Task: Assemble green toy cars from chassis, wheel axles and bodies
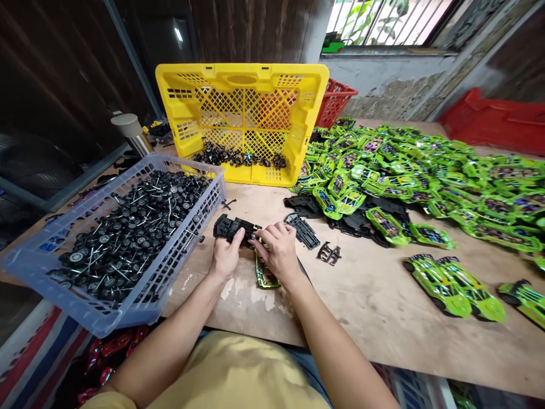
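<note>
My left hand is closed on one end of a black toy car chassis, thumb on top, above the table. At the chassis's other end, my right hand has its fingers pinched together; what sits between the fingertips is too small to make out. Partly hidden under my right hand, a green car body lies on the wood. Another black chassis lies just to the right, with a small dark bracket-like part beyond it.
A clear bluish crate of wheels and axles stands left. Behind, a yellow crate on its side holds small dark parts. Green car bodies pile up at right, near black chassis plates and assembled green cars.
</note>
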Available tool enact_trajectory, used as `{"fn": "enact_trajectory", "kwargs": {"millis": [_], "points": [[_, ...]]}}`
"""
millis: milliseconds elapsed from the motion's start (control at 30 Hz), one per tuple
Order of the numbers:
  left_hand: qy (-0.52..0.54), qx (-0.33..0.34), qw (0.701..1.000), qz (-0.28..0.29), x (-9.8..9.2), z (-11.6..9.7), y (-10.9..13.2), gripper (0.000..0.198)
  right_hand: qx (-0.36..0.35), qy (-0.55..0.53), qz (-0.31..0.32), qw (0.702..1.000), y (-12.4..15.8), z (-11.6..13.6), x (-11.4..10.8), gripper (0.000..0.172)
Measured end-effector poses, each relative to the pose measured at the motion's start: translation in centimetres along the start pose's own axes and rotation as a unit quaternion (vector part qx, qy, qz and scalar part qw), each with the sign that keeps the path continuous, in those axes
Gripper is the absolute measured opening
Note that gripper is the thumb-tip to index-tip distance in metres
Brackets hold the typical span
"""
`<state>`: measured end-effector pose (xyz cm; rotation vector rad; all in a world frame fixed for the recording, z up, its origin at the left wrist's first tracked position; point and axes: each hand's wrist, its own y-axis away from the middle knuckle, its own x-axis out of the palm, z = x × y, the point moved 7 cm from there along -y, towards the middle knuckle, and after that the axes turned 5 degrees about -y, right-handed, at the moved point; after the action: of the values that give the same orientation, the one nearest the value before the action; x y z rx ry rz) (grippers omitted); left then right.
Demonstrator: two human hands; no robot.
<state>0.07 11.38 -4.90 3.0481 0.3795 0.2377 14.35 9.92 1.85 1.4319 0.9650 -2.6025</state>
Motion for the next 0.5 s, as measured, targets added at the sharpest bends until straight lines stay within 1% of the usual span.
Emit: {"fn": "enact_trajectory", "kwargs": {"millis": [67,133,200,233,267,300,367,433,500], "points": [[-0.005,0.005,1.000,0.006,0.0,-0.1,0.1,0.044,-0.003,0.005,0.006,1.000,0.1,-0.1,0.2,0.014],[-0.026,0.034,0.999,0.016,0.1,-0.7,0.3,0.041,0.008,-0.011,0.009,1.000,0.2,-0.3,0.3,0.013],[-0.051,0.064,0.996,0.019,0.3,-1.5,0.4,0.038,0.038,-0.083,-0.002,0.996,0.3,-0.7,0.3,0.014],[-0.056,0.070,0.996,0.021,0.4,-1.8,0.5,0.036,0.064,-0.145,-0.015,0.987,0.4,-1.1,0.4,0.020],[-0.052,0.070,0.996,0.023,0.5,-2.0,0.5,0.034,0.096,-0.217,-0.030,0.971,0.5,-1.6,0.5,0.028],[-0.042,0.067,0.996,0.029,0.7,-2.1,0.6,0.033,0.133,-0.292,-0.044,0.946,0.7,-2.2,0.7,0.038],[-0.014,0.054,0.997,0.048,1.1,-2.1,0.7,0.030,0.202,-0.419,-0.056,0.883,1.0,-3.2,1.7,0.049],[0.009,0.035,0.997,0.066,1.4,-2.0,0.9,0.028,0.248,-0.495,-0.044,0.831,1.4,-3.7,2.6,0.053],[0.018,0.015,0.996,0.085,1.6,-1.9,1.1,0.026,0.278,-0.531,-0.018,0.801,1.7,-3.7,3.1,0.057]]}}
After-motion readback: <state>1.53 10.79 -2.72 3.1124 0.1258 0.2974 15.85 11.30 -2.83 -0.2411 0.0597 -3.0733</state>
